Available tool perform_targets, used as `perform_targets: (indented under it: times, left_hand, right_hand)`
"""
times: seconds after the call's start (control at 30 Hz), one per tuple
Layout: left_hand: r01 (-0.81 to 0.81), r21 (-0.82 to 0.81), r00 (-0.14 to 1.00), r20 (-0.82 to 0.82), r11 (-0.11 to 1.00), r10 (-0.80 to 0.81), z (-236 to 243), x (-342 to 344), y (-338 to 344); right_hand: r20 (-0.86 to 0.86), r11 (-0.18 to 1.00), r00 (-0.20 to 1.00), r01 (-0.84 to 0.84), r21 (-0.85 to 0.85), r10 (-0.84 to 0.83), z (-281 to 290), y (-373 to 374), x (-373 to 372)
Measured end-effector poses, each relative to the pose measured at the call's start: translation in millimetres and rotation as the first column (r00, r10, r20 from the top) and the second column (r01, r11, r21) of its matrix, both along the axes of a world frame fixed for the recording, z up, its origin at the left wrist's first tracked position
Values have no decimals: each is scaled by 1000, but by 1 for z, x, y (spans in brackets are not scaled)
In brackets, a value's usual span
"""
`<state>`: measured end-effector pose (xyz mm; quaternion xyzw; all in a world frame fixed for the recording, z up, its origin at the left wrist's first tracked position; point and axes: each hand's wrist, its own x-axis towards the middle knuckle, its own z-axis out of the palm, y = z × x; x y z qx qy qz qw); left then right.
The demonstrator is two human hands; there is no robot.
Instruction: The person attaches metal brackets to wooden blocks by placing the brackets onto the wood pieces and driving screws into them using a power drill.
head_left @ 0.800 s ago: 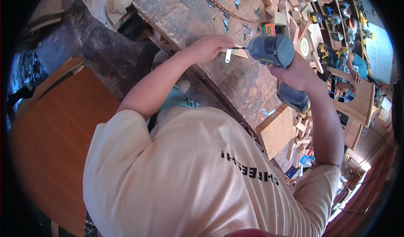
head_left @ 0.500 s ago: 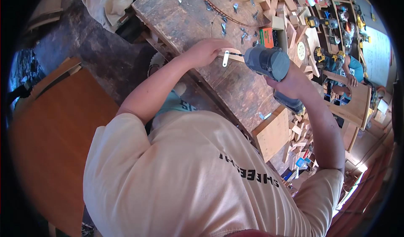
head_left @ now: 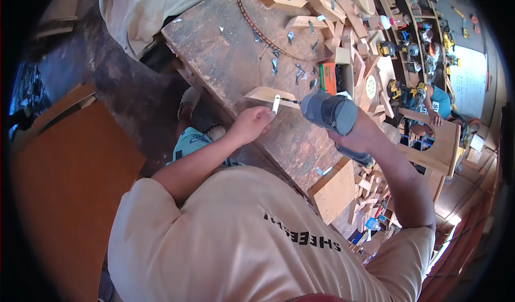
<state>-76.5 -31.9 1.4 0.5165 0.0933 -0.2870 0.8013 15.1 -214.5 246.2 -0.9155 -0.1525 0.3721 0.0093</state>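
Observation:
My left hand (head_left: 252, 123) is pinched at the lower end of a narrow white metal strip (head_left: 276, 104), which lies against a short angled wooden piece (head_left: 257, 94) on the scuffed wooden bench (head_left: 209, 55). My right hand (head_left: 351, 135) is wrapped round the handle of a dark cordless drill (head_left: 328, 110), held over the bench. The drill's thin bit points left, at the wooden piece just right of the strip. Small metal fittings (head_left: 299, 74) lie scattered beyond, beside a green-and-orange box (head_left: 327, 78).
Wood offcuts (head_left: 327, 7) and a curved perforated band (head_left: 252, 26) cover the bench's far part. A plywood board (head_left: 330, 192) lies at the near right. An orange-brown panel (head_left: 72, 194) stands at left. A co-worker (head_left: 441, 99) handles a holed wooden piece (head_left: 445, 152); tool shelves (head_left: 424, 28) stand behind.
My left hand has moved down toward me, off the wooden piece to the strip's lower end. The drill and wooden piece sit lower and further left, and the view has shifted somewhat.

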Motion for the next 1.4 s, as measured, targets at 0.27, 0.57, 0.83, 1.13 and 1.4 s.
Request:
perform_targets:
  times: [0.27,0.57,0.83,1.13,1.4]
  left_hand:
    - [64,49,996,-63,997,-61,-7,24,-22]
    - [85,79,996,-41,993,-82,-10,27,-23]
    - [113,214,989,71,970,-130,-14,14,-24]
    - [86,249,990,89,965,-111,-13,20,-23]
    - [75,263,982,150,962,-118,-9,23,-25]
  right_hand:
    - [10,999,999,-35,3,35,5,6,0]
    - [-34,997,999,-7,71,10,-9,-16,7]
    - [-116,998,992,-51,-48,45,-1,-5,5]
    - [-60,983,994,75,-169,-87,7,1,3]
    - [-2,964,1000,27,-264,-29,3,-12,1]
